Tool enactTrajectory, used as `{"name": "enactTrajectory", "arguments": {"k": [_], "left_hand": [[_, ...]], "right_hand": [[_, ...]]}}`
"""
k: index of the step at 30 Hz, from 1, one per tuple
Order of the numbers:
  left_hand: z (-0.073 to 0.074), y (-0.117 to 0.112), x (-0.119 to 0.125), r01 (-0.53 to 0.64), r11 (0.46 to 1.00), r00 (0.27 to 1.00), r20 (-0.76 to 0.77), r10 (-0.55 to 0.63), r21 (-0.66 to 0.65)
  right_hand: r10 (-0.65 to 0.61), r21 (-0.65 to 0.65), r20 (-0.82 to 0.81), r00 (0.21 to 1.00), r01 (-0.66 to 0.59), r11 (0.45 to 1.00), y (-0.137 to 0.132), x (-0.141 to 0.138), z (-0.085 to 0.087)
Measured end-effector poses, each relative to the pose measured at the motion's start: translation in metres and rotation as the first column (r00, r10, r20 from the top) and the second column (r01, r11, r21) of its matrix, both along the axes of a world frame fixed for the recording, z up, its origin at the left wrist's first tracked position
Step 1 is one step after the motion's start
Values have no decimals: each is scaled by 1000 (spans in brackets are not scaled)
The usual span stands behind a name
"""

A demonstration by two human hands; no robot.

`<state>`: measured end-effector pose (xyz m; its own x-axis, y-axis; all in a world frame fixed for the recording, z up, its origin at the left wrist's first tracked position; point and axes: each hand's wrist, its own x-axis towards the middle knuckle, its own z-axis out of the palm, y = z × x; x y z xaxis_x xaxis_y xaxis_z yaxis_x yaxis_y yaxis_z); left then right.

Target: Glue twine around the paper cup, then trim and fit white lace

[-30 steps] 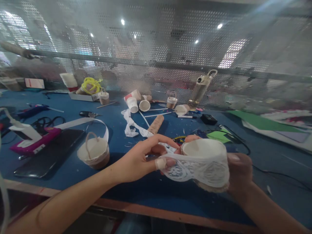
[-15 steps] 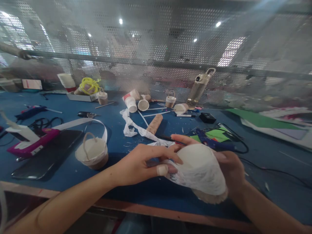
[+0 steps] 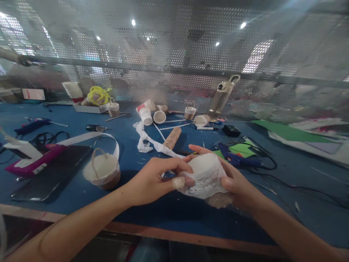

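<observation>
Between my hands is a paper cup (image 3: 205,164), tilted, its white mouth turned up toward me and its base covered in something brown. White lace ribbon (image 3: 203,186) wraps round its upper side. My left hand (image 3: 160,178) pinches the rim and lace, thumb outside with a bandage on it. My right hand (image 3: 234,178) grips the cup's far right side, thumb on the lace; some of its fingers are behind the cup. The lace's loose tail (image 3: 144,140) trails over the table beyond. A finished-looking little bucket (image 3: 102,171) with a twine handle stands left of my left hand.
On the blue table (image 3: 152,218) lie a brown roll (image 3: 173,137), a blue glue gun (image 3: 231,156) with its cable, a dark phone (image 3: 51,174) and a magenta power strip (image 3: 35,160). Farther back are paper cups (image 3: 145,112), small buckets and a bottle (image 3: 222,98) before the mesh panel.
The cup has moved a little left and farther from me, turning in my hands. My right hand has shifted left with it, its thumb now showing on the lace.
</observation>
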<state>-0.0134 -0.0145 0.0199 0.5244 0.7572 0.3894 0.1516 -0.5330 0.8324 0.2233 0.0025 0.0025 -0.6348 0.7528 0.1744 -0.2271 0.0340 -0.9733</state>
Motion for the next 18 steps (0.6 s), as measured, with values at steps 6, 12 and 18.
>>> {"name": "enactTrajectory", "arguments": {"k": [6,12,18], "left_hand": [[2,-1,3,-82,996,995,-51,84,35],[0,1,5,-103,995,992,-69,103,5],[-3,3,3,31,955,992,124,6,-295]], "right_hand": [[-231,239,125,965,197,951,-3,-3,0],[-311,294,243,919,236,926,-10,-6,1],[-242,135,179,954,220,966,-7,-5,2]]}}
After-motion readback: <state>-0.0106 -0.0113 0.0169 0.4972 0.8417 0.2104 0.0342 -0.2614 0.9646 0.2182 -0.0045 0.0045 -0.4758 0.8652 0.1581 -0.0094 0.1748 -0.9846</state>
